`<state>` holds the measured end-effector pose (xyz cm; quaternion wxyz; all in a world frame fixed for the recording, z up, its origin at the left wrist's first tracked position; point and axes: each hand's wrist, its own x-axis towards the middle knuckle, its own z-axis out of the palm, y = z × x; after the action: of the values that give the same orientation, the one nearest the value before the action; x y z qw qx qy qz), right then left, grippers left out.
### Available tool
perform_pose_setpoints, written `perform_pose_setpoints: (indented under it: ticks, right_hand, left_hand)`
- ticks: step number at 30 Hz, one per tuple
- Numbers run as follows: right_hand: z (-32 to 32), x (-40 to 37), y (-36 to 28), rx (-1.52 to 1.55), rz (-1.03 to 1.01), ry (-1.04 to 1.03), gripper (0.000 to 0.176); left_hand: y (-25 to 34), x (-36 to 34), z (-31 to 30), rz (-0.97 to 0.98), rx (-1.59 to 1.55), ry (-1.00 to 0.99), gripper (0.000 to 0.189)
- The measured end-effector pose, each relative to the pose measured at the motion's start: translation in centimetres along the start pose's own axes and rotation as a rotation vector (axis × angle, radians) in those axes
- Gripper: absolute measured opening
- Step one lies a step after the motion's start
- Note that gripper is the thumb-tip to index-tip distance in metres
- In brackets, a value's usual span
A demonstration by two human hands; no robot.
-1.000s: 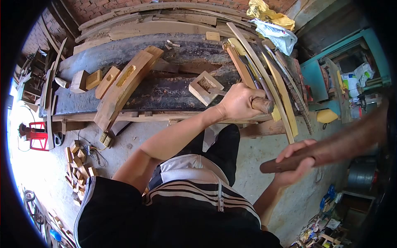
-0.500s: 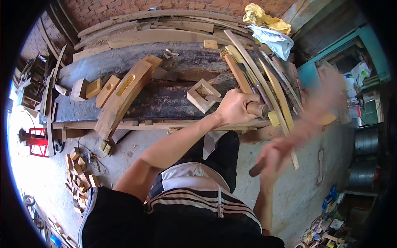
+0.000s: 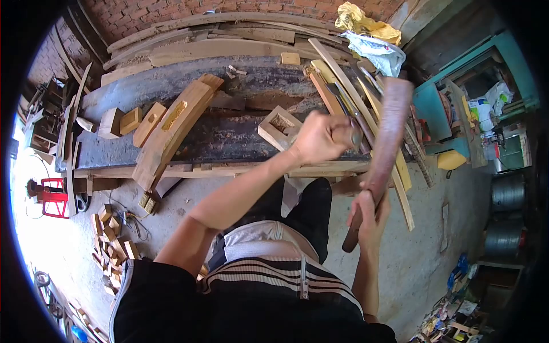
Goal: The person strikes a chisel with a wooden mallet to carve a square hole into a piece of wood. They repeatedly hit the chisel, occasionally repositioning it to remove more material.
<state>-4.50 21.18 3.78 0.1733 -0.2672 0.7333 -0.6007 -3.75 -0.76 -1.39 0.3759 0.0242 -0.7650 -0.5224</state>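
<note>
My left hand [image 3: 320, 139] is wrapped round the round wooden handle [image 3: 350, 136] of a tool, a chisel by its look; its blade is hidden behind the hand. Beside that fist, a square wooden block [image 3: 278, 127] with a hollow cut in its top lies on the dark bench [image 3: 229, 137]. My right hand [image 3: 369, 216], nearer to my body, is closed on the lower part of a long brown wooden mallet [image 3: 389, 128]. The mallet's thick end points up and away, over the strips at the right, and is slightly blurred.
A long mortised beam [image 3: 171, 134] and smaller blocks [image 3: 130, 121] lie on the bench's left part. Long thin wooden strips [image 3: 366, 114] stick out past its front edge at the right. Offcuts [image 3: 111, 240] are heaped on the floor, near a red stool [image 3: 53, 197].
The mallet, strongly blurred before at the right, has swung left and upright. My left hand and the tool handle have shifted slightly, and the handle has tilted.
</note>
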Motion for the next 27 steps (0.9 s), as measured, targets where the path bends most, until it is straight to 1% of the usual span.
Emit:
perform_pose_setpoints:
  ticks: [1, 2, 3, 4, 5, 7, 9, 10, 12, 13, 15, 16, 17, 19, 20, 23, 25, 27]
  right_hand:
    - [-0.2, -0.2, 0.1, 0.063, 0.006, 0.044, 0.043]
    - [-0.5, -0.2, 0.0, 0.063, -0.023, 0.080, 0.047]
    - [-0.9, -0.4, 0.1, 0.062, -0.016, 0.092, 0.047]
    - [-1.1, -0.3, 0.1, 0.040, -0.076, 0.132, 0.048]
    - [-1.3, -0.3, 0.2, 0.017, -0.138, 0.171, 0.049]
    - [-1.3, -1.0, 0.6, 0.020, -0.151, 0.202, 0.049]
    - [-1.1, -1.3, 0.8, 0.133, -0.224, 0.221, 0.048]
    - [-1.1, -1.2, 1.0, 0.133, -0.221, 0.218, 0.048]
    - [-1.3, -1.0, 1.1, -0.054, -0.121, 0.298, 0.051]
    - [-1.4, -0.9, 1.1, -0.054, -0.124, 0.301, 0.051]
    - [-1.3, -1.0, 1.1, 0.013, -0.045, 0.211, 0.053]
    - [-1.3, -1.1, 1.2, 0.008, -0.047, 0.202, 0.053]
    - [-1.2, -1.3, 1.4, 0.039, -0.025, 0.216, 0.053]
    - [-1.1, -1.4, 1.6, 0.069, 0.003, 0.225, 0.053]
    - [-1.2, -1.3, 1.7, 0.054, 0.011, 0.224, 0.052]
    - [-1.1, -1.2, 1.6, 0.025, 0.009, 0.219, 0.052]
    - [-0.9, -1.1, 1.6, 0.019, 0.002, 0.204, 0.051]
    - [-0.8, -1.0, 1.3, 0.028, 0.013, 0.182, 0.050]
  left_hand:
    - [0.3, 0.7, -0.7, -0.016, -0.055, 0.048, 0.013]
    - [0.6, 1.5, -1.3, -0.066, -0.102, 0.126, 0.021]
    - [-0.9, 2.3, -2.0, 0.012, -0.275, 0.195, 0.020]
    - [0.5, 3.2, -3.6, -0.100, -0.252, 0.240, 0.023]
    - [2.3, 4.0, -4.1, -0.195, -0.315, 0.326, 0.022]
    - [1.9, 4.8, -5.8, -0.193, -0.140, 0.274, 0.014]
    - [1.5, 4.8, -5.6, -0.206, -0.184, 0.291, 0.014]
    - [1.4, 4.8, -5.3, -0.215, -0.233, 0.301, 0.015]
    - [2.0, 4.0, -4.5, -0.206, -0.192, 0.266, 0.015]
    - [2.4, 3.7, -4.0, -0.192, -0.152, 0.237, 0.017]
    - [1.5, 2.7, -2.2, -0.088, -0.112, 0.214, 0.014]
    - [1.1, 2.4, -1.4, -0.028, -0.091, 0.198, 0.015]
    - [0.7, 1.9, -0.7, 0.027, -0.065, 0.184, 0.022]
    - [0.5, 1.2, 0.2, 0.030, -0.004, 0.087, 0.016]
    - [0.4, 1.1, 0.8, 0.077, 0.039, 0.084, 0.013]
    - [0.9, 0.8, 1.9, 0.126, 0.112, 0.070, 0.012]
    - [1.1, 0.7, 2.1, 0.124, 0.112, 0.076, 0.016]
    - [1.1, 0.7, 2.2, 0.051, 0.167, 0.010, 0.022]
